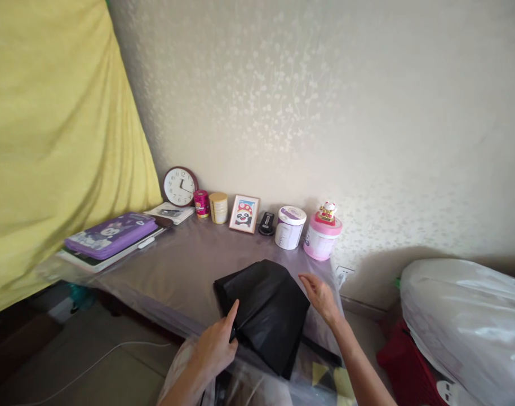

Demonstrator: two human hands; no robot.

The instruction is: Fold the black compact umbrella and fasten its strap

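Observation:
A black plastic bag [263, 307] lies folded flat near the front edge of a low table [185, 259] covered in clear plastic sheeting. My left hand [217, 344] pinches the bag's near left edge, thumb and forefinger closed on the film. My right hand [320, 296] hovers at the bag's right edge with its fingers loosely spread, touching or just off the plastic.
Along the wall stand a round clock [180, 185], a red tin [201, 203], a gold tin [218, 207], a framed panda picture [244, 213], a white tub [290, 226] and a pink tub [322, 235]. A purple case [109, 234] lies at left. A plastic-wrapped bundle [464, 316] sits right.

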